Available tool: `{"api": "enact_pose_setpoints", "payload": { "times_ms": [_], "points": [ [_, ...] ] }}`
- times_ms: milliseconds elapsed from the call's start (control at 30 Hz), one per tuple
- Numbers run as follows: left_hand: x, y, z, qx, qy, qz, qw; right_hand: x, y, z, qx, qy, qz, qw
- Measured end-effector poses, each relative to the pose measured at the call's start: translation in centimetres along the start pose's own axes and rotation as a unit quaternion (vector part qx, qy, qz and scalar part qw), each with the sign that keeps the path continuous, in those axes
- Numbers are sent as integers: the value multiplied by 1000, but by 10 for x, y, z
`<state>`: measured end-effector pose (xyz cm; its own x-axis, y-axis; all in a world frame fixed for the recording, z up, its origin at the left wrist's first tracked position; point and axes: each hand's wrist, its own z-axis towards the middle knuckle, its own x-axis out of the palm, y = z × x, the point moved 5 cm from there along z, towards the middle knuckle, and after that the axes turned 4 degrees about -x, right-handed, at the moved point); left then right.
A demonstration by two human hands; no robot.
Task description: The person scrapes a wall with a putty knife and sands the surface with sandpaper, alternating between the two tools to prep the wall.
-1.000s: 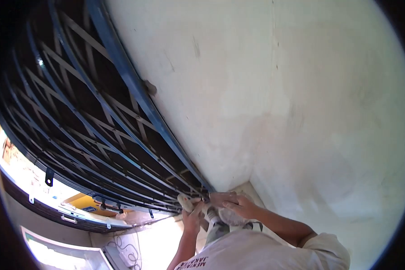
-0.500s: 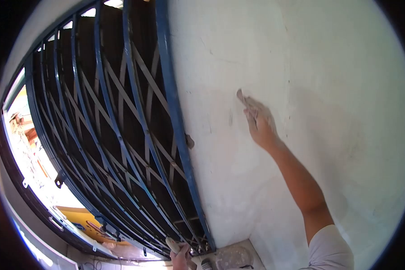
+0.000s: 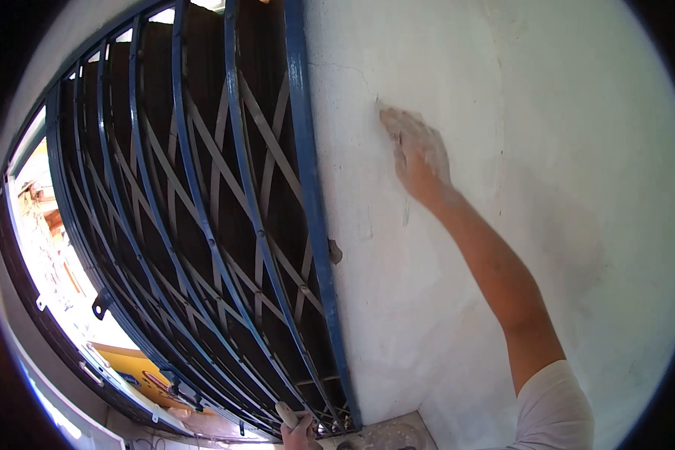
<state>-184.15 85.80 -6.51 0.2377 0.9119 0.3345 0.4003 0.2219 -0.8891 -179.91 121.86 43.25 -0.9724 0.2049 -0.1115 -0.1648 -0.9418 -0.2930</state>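
My right hand [image 3: 418, 152], coated in whitish dust, is raised against the pale wall [image 3: 442, 315], its fingers bent together near a thin dark crack. Whatever lies between its fingers and the wall is hidden. At the bottom edge, beside the foot of the blue folding gate [image 3: 304, 187], my left hand [image 3: 300, 435] is closed around a pale rounded handle [image 3: 285, 412]. The rest of that handled object is hidden by the hand and the frame edge.
Dark panels stand behind the gate's crossed bars. A chipped hole [image 3: 335, 251] breaks the wall beside the gate's edge. A stained ledge [image 3: 397, 433] is at the bottom. Bright daylight and a yellow surface [image 3: 139, 371] show at the left.
My right hand has moved up and slightly left along the wall. The gate and wall appear shifted right in view. My left hand is slightly lower and still holds the handle.
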Motion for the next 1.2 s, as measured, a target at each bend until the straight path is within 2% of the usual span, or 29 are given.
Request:
{"api": "enact_pose_setpoints", "payload": {
  "times_ms": [167, 267, 367, 467, 500, 600, 633, 733, 933, 967, 1067, 1100, 1200],
  "points": [
    [6, -12, -4, -26, 0, 8, 1000, 28, 49, -85, 42, 68, -39, 996],
    [-3, 4, 13, 18, -49, -58, 997, 43, 72, -142, 75, 102, -19, 992],
    [-14, 5, 18, -41, -39, -33, 998, 59, 87, -200, 98, 98, -15, 990],
    [-20, -2, 18, -49, -26, 0, 998, 66, 94, -220, 132, 97, -27, 986],
    [-22, -2, 22, -22, -53, 3, 998, 67, 91, -212, 134, 88, -30, 987],
    [-27, -4, 27, 5, -22, -1, 1000, 63, 77, -175, 142, 62, -41, 987],
    [-33, 3, 36, -21, -33, -5, 999, 58, 69, -152, 146, 52, -43, 987],
    [-28, -4, 40, -9, -34, -12, 999, 47, 39, -88, 143, 29, -70, 987],
    [-12, -15, 41, -60, -43, -5, 997, 27, 6, 8, 110, -7, -143, 984],
    [-17, -3, 51, -45, -34, -15, 998, 27, 2, 17, 110, -7, -149, 983],
    [-40, 44, 96, 49, -33, 97, 994, 29, -3, 26, 100, -11, -165, 981],
    [-41, 50, 103, 34, -39, 92, 994, 34, -2, 16, 92, -12, -171, 981],
    [-9, 13, 71, -74, 5, -12, 997, 32, 3, 0, 92, 16, -178, 979]
  ]
}}
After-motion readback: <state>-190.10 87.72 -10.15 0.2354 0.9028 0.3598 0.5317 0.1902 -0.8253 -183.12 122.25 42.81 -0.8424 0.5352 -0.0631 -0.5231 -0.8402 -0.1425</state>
